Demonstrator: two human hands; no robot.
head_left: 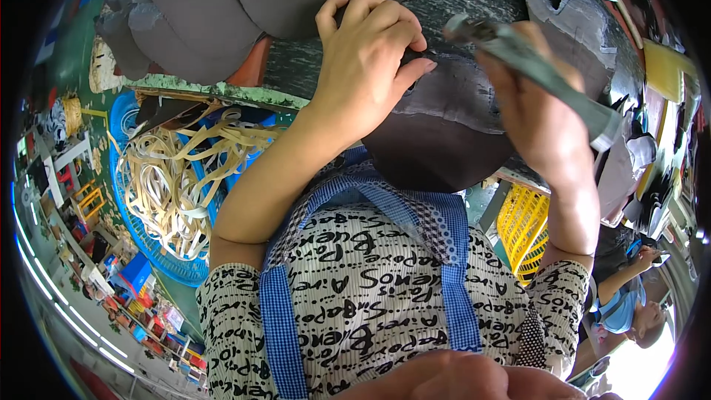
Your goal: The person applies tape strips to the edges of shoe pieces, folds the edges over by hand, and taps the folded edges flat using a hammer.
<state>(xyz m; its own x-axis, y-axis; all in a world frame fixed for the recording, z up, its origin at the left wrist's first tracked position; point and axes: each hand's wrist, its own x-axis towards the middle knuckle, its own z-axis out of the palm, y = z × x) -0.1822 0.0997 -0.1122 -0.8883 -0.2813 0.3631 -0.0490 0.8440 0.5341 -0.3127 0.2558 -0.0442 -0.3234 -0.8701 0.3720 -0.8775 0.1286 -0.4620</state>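
My left hand (370, 48) rests on the worktable with its fingers curled. Thumb and forefinger pinch the upper edge of a dark brown, leather-like piece (444, 144), which has a greyish band along that edge. This piece hangs over the table's near side toward my apron. In my right hand (537, 96), blurred by motion, is a metal hammer (552, 74), held slantwise above the right part of the piece. My right fingers wrap round it, and its handle is mostly hidden. Just what lies between my left fingertips is partly covered.
Overlapping dark pieces (192, 15) lie at the far left of the worktable (296, 67). More grey-edged pieces (574, 22) are at right. A blue basket (167, 267) holds tangled pale strips (167, 185). A yellow basket (522, 226) stands below the table. Another person (626, 311) is at lower right.
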